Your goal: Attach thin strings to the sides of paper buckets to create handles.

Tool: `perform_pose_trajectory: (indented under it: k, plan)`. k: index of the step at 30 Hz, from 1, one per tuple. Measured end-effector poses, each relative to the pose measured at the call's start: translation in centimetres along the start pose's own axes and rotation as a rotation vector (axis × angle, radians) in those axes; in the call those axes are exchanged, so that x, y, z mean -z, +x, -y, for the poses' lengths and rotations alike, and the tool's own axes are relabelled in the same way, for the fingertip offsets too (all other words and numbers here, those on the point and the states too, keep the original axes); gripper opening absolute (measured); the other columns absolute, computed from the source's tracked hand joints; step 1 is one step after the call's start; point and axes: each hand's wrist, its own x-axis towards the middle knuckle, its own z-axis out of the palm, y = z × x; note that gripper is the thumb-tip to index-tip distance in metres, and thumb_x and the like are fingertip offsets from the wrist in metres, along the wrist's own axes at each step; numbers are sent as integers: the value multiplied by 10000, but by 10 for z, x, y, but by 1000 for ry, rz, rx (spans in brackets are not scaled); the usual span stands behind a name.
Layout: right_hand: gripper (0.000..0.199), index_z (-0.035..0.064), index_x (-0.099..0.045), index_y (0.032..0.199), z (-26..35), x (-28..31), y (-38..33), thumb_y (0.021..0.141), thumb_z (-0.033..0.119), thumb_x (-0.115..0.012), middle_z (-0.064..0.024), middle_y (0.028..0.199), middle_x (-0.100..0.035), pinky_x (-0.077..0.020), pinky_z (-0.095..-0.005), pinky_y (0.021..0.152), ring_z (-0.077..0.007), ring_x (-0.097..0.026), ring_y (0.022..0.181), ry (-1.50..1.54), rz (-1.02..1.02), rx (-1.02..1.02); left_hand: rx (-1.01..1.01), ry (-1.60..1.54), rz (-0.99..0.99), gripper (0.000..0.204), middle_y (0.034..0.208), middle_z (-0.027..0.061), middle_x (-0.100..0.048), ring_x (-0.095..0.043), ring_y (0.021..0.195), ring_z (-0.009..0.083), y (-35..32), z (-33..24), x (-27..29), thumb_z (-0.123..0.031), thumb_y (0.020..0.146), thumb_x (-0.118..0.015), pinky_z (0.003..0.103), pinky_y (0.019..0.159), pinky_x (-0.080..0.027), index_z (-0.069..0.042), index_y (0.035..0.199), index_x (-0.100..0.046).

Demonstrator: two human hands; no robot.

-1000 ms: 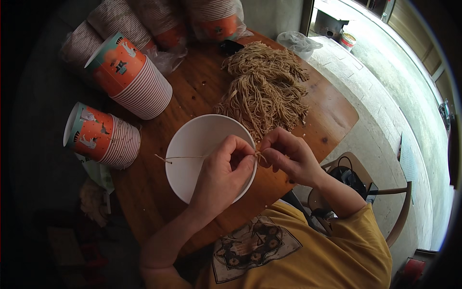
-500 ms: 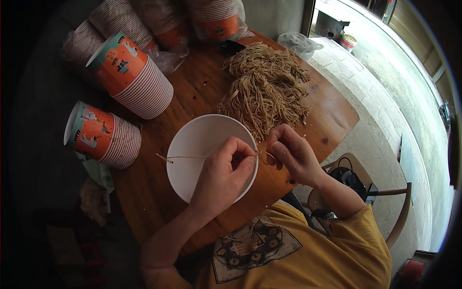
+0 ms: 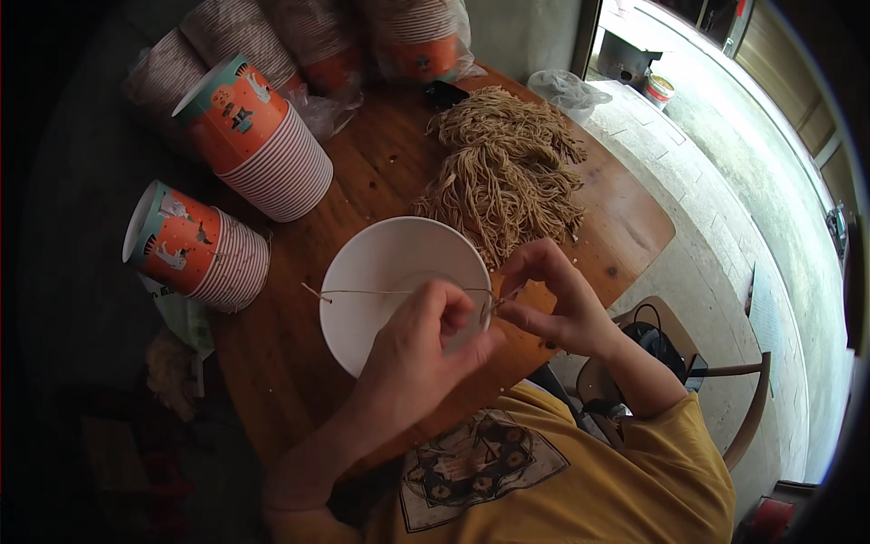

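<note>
A white paper bucket stands mouth-up on the table in front of me. A thin tan string runs across its mouth, and its left end pokes out through the wall near the rim. Over the bucket's near right part is my left hand, slightly blurred, its thumb and fingers apart with nothing seen between them. Just outside the right rim, the thumb and fingertips of my right hand are at the string's other end and appear to pinch it. My left hand hides part of the bucket's inside.
A pile of tan strings lies on the wooden table beyond the bucket. To the left are two stacks of orange-and-green paper buckets, one taller, one shorter. Plastic-wrapped stacks stand behind. A chair is at right.
My left hand has let go of the string by the right rim and drawn its fingers apart. My right hand has shifted slightly, staying by the string's end.
</note>
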Motion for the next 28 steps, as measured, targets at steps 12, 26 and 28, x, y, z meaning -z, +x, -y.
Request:
perform_pose_trajectory:
  k: [12, 26, 28]
  plan:
    - [183, 37, -508, 1013, 33, -18, 27, 888, 107, -622, -26, 882, -554, -463, -280, 802, -109, -567, 837, 239, 256, -107, -221, 949, -65, 99, 788, 73, -546, -580, 799, 245, -78, -2, 58, -109, 799, -638, 381, 828, -426, -70, 841, -557]
    - [146, 54, -585, 968, 60, -74, 60, 832, 46, -639, -39, 938, -605, -357, -410, 1047, -230, -561, 1016, -255, 519, 307, -244, 342, -430, 242, 882, 74, -624, -615, 838, 263, -77, 29, 25, -98, 814, -658, 406, 779, -461, -66, 1050, -615]
    - [162, 57, -564, 1010, 51, -73, 55, 858, 80, -614, -54, 1025, -597, -421, -343, 923, -231, -550, 1019, -31, 429, 167, -343, 486, -472, 219, 928, 79, -645, -618, 849, 254, -78, 32, 28, -79, 843, -629, 379, 784, -466, -100, 1061, -630]
